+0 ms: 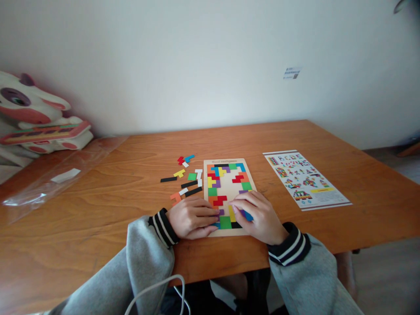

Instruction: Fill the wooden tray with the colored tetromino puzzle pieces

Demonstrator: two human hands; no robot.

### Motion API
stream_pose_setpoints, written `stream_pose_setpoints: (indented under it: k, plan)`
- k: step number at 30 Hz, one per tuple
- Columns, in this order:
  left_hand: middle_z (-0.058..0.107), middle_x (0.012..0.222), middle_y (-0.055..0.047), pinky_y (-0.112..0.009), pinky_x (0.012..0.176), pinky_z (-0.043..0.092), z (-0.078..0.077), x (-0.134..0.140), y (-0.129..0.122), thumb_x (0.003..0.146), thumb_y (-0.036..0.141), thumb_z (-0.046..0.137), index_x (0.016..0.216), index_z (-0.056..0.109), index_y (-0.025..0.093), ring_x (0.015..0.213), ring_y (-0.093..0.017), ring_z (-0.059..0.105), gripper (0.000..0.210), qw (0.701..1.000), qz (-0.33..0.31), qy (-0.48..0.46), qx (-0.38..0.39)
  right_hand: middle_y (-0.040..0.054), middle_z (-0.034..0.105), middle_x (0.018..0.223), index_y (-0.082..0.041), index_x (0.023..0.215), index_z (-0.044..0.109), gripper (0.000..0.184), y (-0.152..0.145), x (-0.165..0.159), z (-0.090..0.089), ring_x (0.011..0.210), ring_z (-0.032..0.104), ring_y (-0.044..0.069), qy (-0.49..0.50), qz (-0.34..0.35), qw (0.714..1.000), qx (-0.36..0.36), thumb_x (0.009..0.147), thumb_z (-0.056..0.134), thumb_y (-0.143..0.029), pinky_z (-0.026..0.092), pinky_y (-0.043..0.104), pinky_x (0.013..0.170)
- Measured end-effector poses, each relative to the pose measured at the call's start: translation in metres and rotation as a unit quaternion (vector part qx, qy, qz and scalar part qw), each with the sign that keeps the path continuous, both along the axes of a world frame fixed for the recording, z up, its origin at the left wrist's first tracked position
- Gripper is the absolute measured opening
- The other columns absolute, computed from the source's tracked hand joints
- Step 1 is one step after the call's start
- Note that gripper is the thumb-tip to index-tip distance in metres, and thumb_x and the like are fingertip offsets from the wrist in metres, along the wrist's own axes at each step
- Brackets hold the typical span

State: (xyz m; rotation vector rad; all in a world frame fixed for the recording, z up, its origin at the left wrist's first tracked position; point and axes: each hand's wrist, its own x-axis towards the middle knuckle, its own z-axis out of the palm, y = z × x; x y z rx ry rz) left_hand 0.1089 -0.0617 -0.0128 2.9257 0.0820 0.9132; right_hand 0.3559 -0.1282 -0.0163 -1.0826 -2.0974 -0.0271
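Note:
A wooden puzzle board (229, 161) lies on the table in front of me, partly filled with coloured block pieces along its edges and lower end. My left hand (197, 217) lies across the board's lower left edge, its fingers stretched out and nothing visible in them. Over the lower right of the board, my right hand (260, 216) has thumb and index fingertips close together beside a yellow piece (232, 213). Whether something is pinched there is hidden. A green square piece (225, 222) sits between the hands. Bare wood shows in the board's middle.
Several loose pieces, among them a black bar (168, 180) and a yellow piece (179, 173), lie left of the board. A printed sheet (306, 179) is on the right. Clear plastic packaging (65, 175) and a cow-shaped toy keyboard (46, 122) stand far left. A white cable (157, 284) crosses my left sleeve.

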Motion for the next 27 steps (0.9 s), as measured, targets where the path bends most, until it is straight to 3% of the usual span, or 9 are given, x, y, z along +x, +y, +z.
stream_pose_setpoints:
  k: [9, 16, 27]
  plan:
    - [0.079, 0.106, -0.008, -0.034, 0.079, 0.062, -0.0034, 0.0001, -0.0008, 0.092, 0.03, 0.063, 0.107, 0.074, 0.018, 0.093, -0.022, 0.074, 0.022, 1.0, -0.002, 0.011, -0.018, 0.0048, 0.071, 0.091, -0.022, 0.098, 0.067, 0.013, -0.0018, 0.0007, 0.0009, 0.084, 0.063, 0.019, 0.022, -0.02, 0.999, -0.018, 0.092, 0.057, -0.015, 0.052, 0.036, 0.079]
    - [0.079, 0.102, -0.009, -0.034, 0.079, 0.063, -0.0025, 0.0011, -0.0027, 0.091, 0.028, 0.064, 0.106, 0.073, 0.016, 0.09, -0.023, 0.074, 0.021, 1.0, -0.006, 0.004, -0.029, 0.0039, 0.071, 0.089, -0.022, 0.098, 0.067, 0.013, 0.0008, 0.0005, -0.003, 0.083, 0.062, 0.019, 0.009, 0.029, 0.999, -0.031, 0.091, 0.059, -0.013, 0.051, 0.037, 0.079]
    - [0.079, 0.099, -0.008, -0.033, 0.078, 0.063, -0.0055, 0.0014, -0.0027, 0.09, 0.025, 0.066, 0.107, 0.073, 0.016, 0.089, -0.022, 0.074, 0.02, 0.999, -0.007, -0.01, -0.033, 0.004, 0.071, 0.088, -0.022, 0.096, 0.067, 0.013, 0.0009, 0.0007, -0.0021, 0.083, 0.062, 0.019, 0.017, 0.019, 0.999, -0.037, 0.093, 0.058, -0.014, 0.052, 0.036, 0.079]
